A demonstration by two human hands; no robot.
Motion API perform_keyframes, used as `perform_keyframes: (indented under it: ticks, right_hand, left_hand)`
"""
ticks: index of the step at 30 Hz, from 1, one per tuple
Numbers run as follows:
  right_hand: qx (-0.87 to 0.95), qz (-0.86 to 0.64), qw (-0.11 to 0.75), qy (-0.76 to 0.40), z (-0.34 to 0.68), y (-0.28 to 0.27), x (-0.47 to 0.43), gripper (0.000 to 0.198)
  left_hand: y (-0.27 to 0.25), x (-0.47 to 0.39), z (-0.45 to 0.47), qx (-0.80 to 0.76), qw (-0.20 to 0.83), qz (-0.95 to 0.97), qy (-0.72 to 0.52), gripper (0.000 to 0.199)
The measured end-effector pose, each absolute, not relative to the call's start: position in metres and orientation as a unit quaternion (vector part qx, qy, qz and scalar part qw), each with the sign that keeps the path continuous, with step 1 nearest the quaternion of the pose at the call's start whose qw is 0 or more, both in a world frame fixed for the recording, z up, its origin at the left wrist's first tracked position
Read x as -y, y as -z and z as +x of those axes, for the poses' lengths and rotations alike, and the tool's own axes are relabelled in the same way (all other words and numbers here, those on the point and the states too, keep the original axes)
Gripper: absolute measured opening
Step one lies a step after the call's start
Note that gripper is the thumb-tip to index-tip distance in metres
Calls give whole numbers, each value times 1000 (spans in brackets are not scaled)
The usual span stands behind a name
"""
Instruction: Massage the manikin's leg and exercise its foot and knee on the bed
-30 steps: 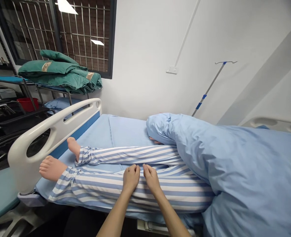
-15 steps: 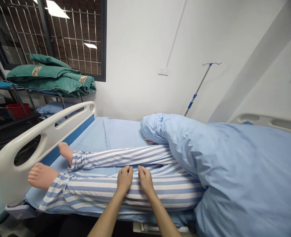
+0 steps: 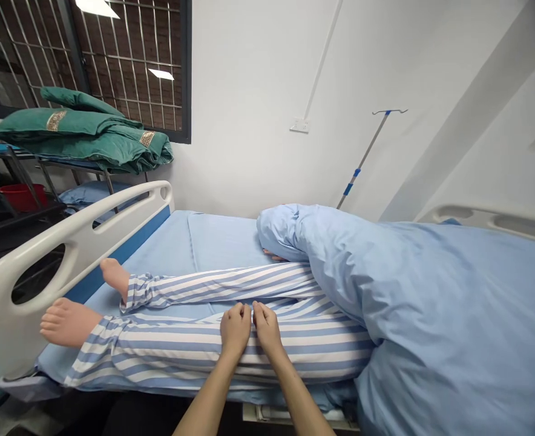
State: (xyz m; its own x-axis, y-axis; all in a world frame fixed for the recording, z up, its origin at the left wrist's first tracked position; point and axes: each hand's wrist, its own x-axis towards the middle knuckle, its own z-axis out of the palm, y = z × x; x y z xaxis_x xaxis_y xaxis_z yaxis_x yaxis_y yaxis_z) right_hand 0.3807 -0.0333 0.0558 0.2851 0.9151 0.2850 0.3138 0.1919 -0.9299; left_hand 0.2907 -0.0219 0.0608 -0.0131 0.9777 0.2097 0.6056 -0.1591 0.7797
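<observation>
A big, plain white wall (image 3: 249, 72) stands behind everything. In front of it is a long bed with a smooth light blue sheet (image 3: 222, 239). A fat, puffy, light blue cloth quilt (image 3: 431, 303) covers the right part of the bed and hangs over the near side. Up on the left is a dark-framed glass window (image 3: 126, 72) with shiny metal bars.

Blue-and-white striped cloth trousers (image 3: 322, 339) lie along the middle of the bed. Their top goes under the quilt, and the two legs lie side by side, a bit apart. At the left end is a cream plastic foot board (image 3: 81, 248) with holes in it and a blue strip. Past it sits a pile of folded green bedding (image 3: 95, 136). A thin metal pole (image 3: 370, 148) with a hook on top leans near the wall. A red bucket (image 3: 22, 197) is low on the far left.

Two bare feet, the near foot (image 3: 70, 323) and the far foot (image 3: 115, 277), poke out of the trousers, by the foot board.

The left hand (image 3: 236, 327) and right hand (image 3: 267, 324) are just beside each other over the near trouser leg. Both have their fingers curled in, like little fists. I cannot tell if they touch the cloth. The smallest thing is a white wall socket (image 3: 299, 125).
</observation>
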Motion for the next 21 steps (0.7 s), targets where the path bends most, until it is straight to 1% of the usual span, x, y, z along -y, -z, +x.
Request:
perform_keyframes:
  ticks: [3,6,9,12,14,21]
  right_hand:
    - [538,-570,558,-273,380,-56,33,37]
    - [552,-574,536,-282,381,-64,34,39]
    - [584,-580,511,-248,384,-80,37,40]
    - [615,-578,499,-197,391,-92,43,40]
    - [617,-581,498,-184,398,-91,45,39]
    - [590,-618,493,-162,416,-58,43,40]
  left_hand:
    - [-60,24,291,-626,195,685,-319,31]
    - [-63,27,292,-630,168,704,-281,31]
    - [-66,28,291,-631,159,712,-263,31]
    - [-66,29,292,-639,159,706,-261,30]
    - [-66,29,292,-640,161,702,-267,30]
    - [-63,27,295,-637,188,686,-298,31]
